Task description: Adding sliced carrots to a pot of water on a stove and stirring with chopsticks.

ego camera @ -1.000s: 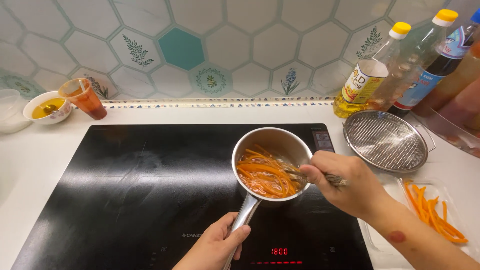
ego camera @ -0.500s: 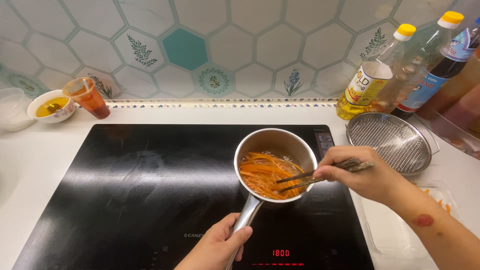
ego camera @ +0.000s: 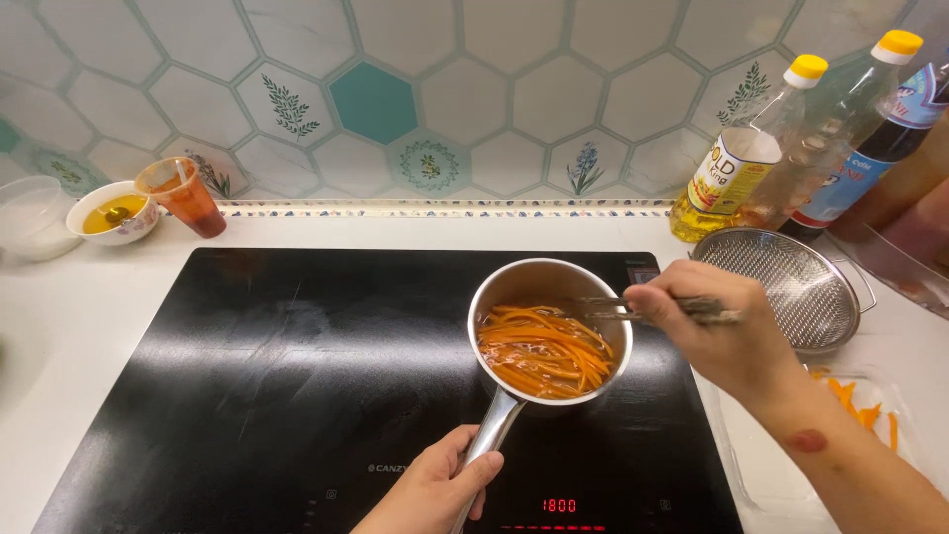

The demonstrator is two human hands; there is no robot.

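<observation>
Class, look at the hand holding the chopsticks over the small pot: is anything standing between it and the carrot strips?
Nothing visible does. The right hand holds the chopsticks over the open, lidless saucepan, their tips reaching the carrot strips. The left hand grips the saucepan's handle.

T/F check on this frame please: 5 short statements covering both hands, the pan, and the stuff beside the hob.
1. The left hand grips the small steel saucepan by its handle. True.
2. The right hand holds a wooden spoon. False: it holds thin chopsticks.
3. The saucepan holds orange carrot strips. True.
4. The round metal mesh strainer lies left of the black hob. False: right.
5. The saucepan is lidded. False: open.
</observation>
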